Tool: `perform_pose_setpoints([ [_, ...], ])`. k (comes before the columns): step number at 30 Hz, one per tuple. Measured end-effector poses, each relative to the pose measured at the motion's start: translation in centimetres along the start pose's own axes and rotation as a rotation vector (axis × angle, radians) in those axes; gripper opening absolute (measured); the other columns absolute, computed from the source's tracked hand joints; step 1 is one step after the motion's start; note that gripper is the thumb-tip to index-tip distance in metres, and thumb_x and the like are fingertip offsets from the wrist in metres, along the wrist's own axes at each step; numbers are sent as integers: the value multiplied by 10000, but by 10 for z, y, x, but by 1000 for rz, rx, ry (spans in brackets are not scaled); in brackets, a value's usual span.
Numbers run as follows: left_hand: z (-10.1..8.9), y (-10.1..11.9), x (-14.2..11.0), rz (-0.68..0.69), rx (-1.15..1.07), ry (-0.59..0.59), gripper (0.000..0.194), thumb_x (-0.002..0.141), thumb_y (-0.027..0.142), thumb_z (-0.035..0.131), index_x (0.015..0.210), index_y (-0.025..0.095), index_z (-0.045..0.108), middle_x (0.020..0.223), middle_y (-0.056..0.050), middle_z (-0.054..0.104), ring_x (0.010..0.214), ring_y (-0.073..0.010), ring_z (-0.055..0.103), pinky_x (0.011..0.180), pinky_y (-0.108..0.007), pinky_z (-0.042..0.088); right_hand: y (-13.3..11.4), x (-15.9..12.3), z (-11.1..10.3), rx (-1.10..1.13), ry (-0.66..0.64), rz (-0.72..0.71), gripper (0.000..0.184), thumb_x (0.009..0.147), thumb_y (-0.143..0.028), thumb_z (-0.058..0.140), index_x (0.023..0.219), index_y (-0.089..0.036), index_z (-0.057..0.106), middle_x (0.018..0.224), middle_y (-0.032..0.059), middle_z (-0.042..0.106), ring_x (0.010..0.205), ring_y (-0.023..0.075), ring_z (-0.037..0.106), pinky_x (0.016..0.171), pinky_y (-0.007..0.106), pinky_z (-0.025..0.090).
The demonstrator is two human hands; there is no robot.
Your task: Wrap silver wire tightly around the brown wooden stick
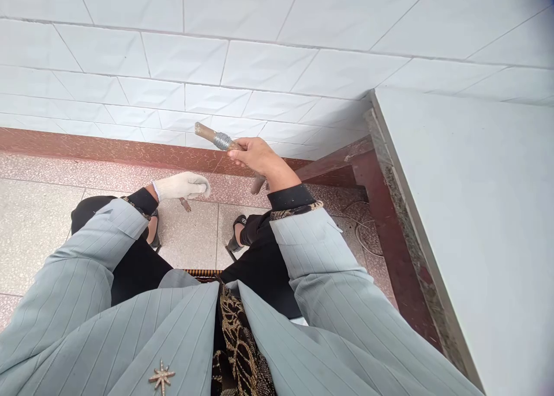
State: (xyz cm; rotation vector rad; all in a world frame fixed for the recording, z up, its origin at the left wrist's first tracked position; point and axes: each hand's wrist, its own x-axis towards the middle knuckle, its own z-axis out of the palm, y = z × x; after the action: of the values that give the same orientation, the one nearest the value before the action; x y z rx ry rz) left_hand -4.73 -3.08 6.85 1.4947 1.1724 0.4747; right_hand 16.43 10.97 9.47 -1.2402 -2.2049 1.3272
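My right hand [259, 158] is bare and closed around a wooden tool handle [213, 135] with a band of silver wire wound round it. The handle's end points up and left toward the white tiled wall, and a dark part sticks out below my palm. My left hand [184, 185] wears a white cotton glove and is curled into a fist over my left knee. A small brown stub [186, 204] shows just under the gloved fingers; I cannot make out what it is. Both hands are a short way apart above my lap.
I sit in a grey pinstriped jacket and black trousers, sandalled feet on speckled floor tiles [30, 211]. A white tiled wall [268, 67] with a reddish skirting [108, 150] stands in front. A grey-topped ledge [476, 211] with a dark red edge runs along my right.
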Motion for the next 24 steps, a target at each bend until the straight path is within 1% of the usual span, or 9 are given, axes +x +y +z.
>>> perform_pose_setpoints([
  [4, 0, 4, -1, 39, 44, -64, 276, 934, 386, 588, 929, 141, 714, 775, -13, 613, 647, -103, 475, 638, -233, 409, -2, 2, 4, -484, -28, 19, 176, 948, -250, 673, 1041, -117, 742, 893, 79, 692, 820, 186, 591, 736, 306, 394],
  [8, 1, 11, -4, 46, 105, -68, 303, 935, 400, 565, 925, 138, 718, 778, -10, 605, 660, -107, 476, 653, -240, 404, -6, 0, 10, -739, -180, 18, 296, 987, -275, 640, 1195, -94, 745, 1137, 168, 737, 1025, 255, 649, 790, 324, 406],
  [11, 3, 15, -5, 56, 139, -65, 305, 928, 394, 554, 929, 140, 723, 791, -12, 614, 668, -109, 486, 664, -244, 408, -9, -4, 15, -894, -370, 7, 296, 973, -239, 632, 1185, -82, 767, 1183, 197, 741, 1036, 274, 672, 778, 338, 415],
  [14, 3, 15, -4, 80, 184, -71, 275, 903, 373, 564, 895, 145, 718, 820, -22, 645, 735, -130, 546, 716, -254, 439, -12, -8, 21, -1004, -624, -16, 206, 922, -208, 683, 1049, -105, 808, 1082, 170, 756, 921, 255, 678, 732, 339, 413],
  [17, -1, 11, -4, 66, 203, -11, 245, 895, 351, 568, 877, 150, 708, 786, -11, 637, 710, -125, 545, 695, -248, 436, -13, -12, 21, -914, -881, -59, 131, 881, -157, 695, 948, -123, 802, 859, 80, 726, 763, 186, 624, 696, 306, 409],
  [20, -8, 3, -3, 18, 165, 136, 212, 897, 327, 581, 909, 155, 706, 742, 3, 612, 621, -102, 491, 609, -232, 391, -13, -16, 8, -540, -1083, -153, 179, 867, -217, 725, 1011, -134, 789, 768, 0, 663, 709, 131, 572, 700, 263, 431],
  [21, -9, 1, -2, 18, 137, 179, 194, 894, 315, 591, 905, 153, 699, 727, 5, 602, 607, -99, 481, 595, -229, 383, -12, -18, 2, -345, -1082, -209, 237, 860, -287, 754, 1040, -135, 781, 781, -8, 654, 717, 123, 566, 704, 256, 439],
  [22, -10, -2, -1, 31, 104, 211, 180, 895, 306, 595, 893, 152, 688, 709, 7, 588, 600, -97, 475, 588, -226, 380, -11, -19, -5, -164, -1000, -262, 301, 853, -353, 774, 1062, -136, 768, 800, -8, 649, 727, 119, 557, 703, 252, 441],
  [24, -10, -6, 1, 62, 28, 228, 185, 919, 306, 579, 875, 149, 667, 663, 18, 537, 581, -94, 457, 572, -221, 372, -8, -21, -15, 103, -745, -282, 364, 834, -419, 802, 1057, -137, 741, 799, -6, 623, 711, 109, 528, 672, 249, 432],
])
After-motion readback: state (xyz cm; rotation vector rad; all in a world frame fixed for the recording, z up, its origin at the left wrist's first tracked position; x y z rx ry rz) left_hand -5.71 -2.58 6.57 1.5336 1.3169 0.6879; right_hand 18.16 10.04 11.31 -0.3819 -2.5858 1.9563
